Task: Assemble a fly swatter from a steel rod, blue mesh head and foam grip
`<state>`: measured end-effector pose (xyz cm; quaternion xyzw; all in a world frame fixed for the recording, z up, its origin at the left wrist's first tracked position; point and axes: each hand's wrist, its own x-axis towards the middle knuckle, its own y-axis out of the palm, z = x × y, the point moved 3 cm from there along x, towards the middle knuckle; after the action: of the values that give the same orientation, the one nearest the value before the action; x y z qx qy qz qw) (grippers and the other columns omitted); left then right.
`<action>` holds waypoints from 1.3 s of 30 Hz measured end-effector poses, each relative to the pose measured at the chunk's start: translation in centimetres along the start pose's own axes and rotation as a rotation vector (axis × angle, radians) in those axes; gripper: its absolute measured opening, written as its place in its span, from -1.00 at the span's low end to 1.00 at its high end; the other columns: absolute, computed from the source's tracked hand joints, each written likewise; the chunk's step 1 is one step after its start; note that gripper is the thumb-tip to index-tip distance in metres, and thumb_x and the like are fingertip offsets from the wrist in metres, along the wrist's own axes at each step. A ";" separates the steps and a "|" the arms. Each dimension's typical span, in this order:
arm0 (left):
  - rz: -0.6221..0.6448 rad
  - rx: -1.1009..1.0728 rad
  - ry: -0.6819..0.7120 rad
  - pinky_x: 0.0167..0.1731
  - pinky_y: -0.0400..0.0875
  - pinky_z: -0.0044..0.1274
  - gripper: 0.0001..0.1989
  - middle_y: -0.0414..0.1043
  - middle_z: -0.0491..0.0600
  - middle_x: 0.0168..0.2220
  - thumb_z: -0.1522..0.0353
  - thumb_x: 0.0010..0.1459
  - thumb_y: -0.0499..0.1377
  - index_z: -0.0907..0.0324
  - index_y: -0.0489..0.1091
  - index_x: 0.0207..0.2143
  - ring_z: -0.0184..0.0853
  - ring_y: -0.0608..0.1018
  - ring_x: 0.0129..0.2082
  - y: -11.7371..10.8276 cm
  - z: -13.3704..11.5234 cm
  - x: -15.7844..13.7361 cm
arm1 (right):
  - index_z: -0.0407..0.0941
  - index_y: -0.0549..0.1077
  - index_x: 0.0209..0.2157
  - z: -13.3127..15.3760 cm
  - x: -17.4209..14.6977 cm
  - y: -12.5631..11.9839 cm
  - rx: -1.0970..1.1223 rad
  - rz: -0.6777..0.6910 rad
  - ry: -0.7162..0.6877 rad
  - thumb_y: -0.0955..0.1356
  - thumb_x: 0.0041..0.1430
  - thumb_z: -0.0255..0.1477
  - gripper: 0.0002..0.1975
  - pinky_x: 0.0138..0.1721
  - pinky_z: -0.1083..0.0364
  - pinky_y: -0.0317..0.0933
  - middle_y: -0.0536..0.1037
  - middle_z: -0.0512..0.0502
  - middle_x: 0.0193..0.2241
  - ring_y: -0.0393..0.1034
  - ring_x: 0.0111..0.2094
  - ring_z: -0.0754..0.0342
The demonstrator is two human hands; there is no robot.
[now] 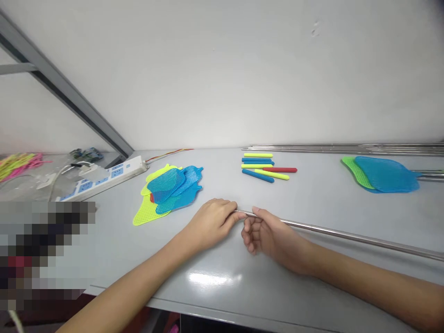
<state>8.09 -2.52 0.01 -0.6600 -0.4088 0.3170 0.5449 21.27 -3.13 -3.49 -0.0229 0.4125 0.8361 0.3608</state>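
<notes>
A thin metal rod (347, 235) slants across the grey table, its thick part running off the right edge of the view. My left hand (217, 221) is closed around the rod's thin left end, thumb and fingers pressed together; the tip is hidden. Just to the right, my right hand (272, 236) grips the rod with its thumb along it and its fingers curled, palm turned up. Beyond my left hand lies a pile of mesh fly swatter heads (176, 185) in blue and yellow, with a bit of red. Several coloured tube handles (258, 166) lie behind both hands.
Several metal rods (329, 149) lie along the wall. At right, a blue fly swatter head (388, 173) rests over a green one (359, 172), near more rods. A white power strip (128, 169) with plugs sits at left. The table's front edge (208, 314) runs below my arms.
</notes>
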 end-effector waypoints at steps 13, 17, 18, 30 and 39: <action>0.065 -0.098 0.040 -0.52 0.10 -0.55 -0.69 0.17 -0.13 -0.63 0.26 0.16 -0.12 0.17 0.12 -0.60 -0.38 0.28 -0.57 0.0 0.5 0.5 | -0.22 0.31 -0.60 0.8 -0.6 0.3 -0.173 0.018 -0.159 0.05 0.19 -0.26 -0.54 -0.48 0.13 0.13 0.33 -0.06 -0.63 0.23 -0.62 0.18; 0.092 -0.115 0.044 -0.53 0.11 -0.55 -0.75 0.22 -0.12 -0.61 0.23 0.08 -0.04 0.17 0.15 -0.58 -0.37 0.30 -0.56 0.1 0.6 0.5 | -0.20 0.30 -0.55 1.1 -1.3 0.6 -0.332 0.053 -0.254 0.05 0.21 -0.26 -0.57 -0.43 0.14 0.16 0.32 -0.04 -0.60 0.24 -0.56 0.18; 0.090 -0.112 0.038 -0.55 0.10 -0.55 -0.75 0.22 -0.12 -0.62 0.23 0.05 -0.02 0.17 0.14 -0.59 -0.37 0.30 -0.57 0.1 0.6 0.4 | -0.20 0.29 -0.55 1.2 -1.5 0.7 -0.408 0.040 -0.267 0.05 0.21 -0.26 -0.58 -0.41 0.14 0.17 0.32 -0.03 -0.59 0.24 -0.53 0.18; -0.032 -0.087 0.031 -0.64 -0.02 -0.58 -0.63 0.09 -0.16 -0.75 0.20 -0.01 0.02 0.17 0.01 -0.73 -0.44 0.20 -0.70 -0.1 0.5 0.3 | -0.17 0.25 -0.58 0.2 -1.9 0.9 -0.535 -0.027 -0.365 0.05 0.20 -0.23 -0.57 -0.43 0.18 0.16 0.31 -0.02 -0.58 0.22 -0.53 0.21; -0.043 -0.092 -0.004 -0.64 -0.04 -0.58 -0.62 0.06 -0.17 -0.76 0.20 0.00 0.00 0.18 0.01 -0.75 -0.45 0.18 -0.71 0.1 0.4 0.1 | -0.17 0.22 -0.64 0.8 -2.1 0.9 -0.513 -0.057 -0.255 0.02 0.23 -0.34 -0.57 -0.40 0.16 0.17 0.31 -0.02 -0.61 0.23 -0.53 0.19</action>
<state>7.84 -2.24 -0.16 -0.6748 -0.4380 0.2873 0.5199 22.47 -4.14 -1.67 -0.0198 0.1378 0.8989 0.4154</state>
